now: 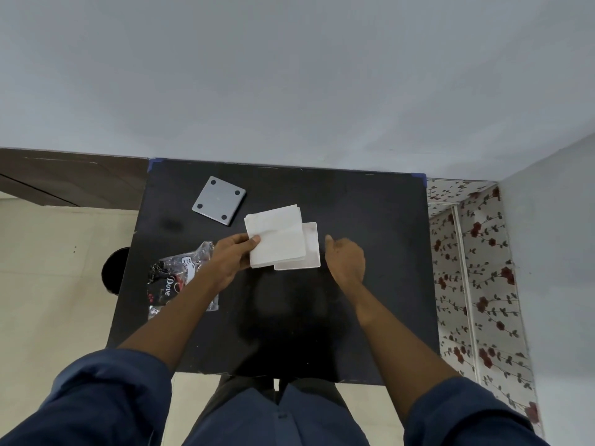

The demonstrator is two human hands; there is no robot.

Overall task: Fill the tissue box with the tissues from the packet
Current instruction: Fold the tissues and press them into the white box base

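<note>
A white stack of tissues is held by its left edge in my left hand, thumb on top. The stack hovers over the pale pink square tissue box, hiding most of it; only the box's right and front rims show. My right hand rests just right of the box, fingers loosely curled, holding nothing and apart from the box. The crumpled clear and black tissue packet lies on the table to the left, partly under my left forearm.
A grey square lid with black corner feet lies upside down at the back left of the black table. A wall runs behind the table, flowered wallpaper to the right, a dark round object on the floor to the left.
</note>
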